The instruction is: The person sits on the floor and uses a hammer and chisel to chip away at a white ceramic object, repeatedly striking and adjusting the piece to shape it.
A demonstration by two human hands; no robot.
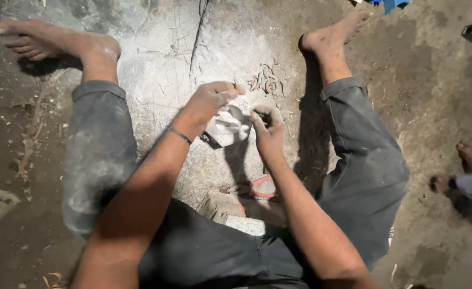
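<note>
- The left hand (210, 101) is closed over the top of a small pale carved piece (228, 126), pinning it between the person's spread legs, just above the dusty stone floor (161, 69).
- The right hand (268, 128) is curled tight around a thin dark tool; its tip appears to meet the piece's rounded face, though the contact is partly hidden.
- The piece looks chalky and smooth-curved, with a darker edge at its lower left.
- Curled shavings (265, 83) lie on the floor just beyond the hands, and white powder coats the fingers and the grey trousers (99, 155).
- Risk, as a judgement: the tool could skid off the curved, powdery surface into the left fingers, which sit close beside it.
- Hard pressure might chip the soft-looking material.
</note>
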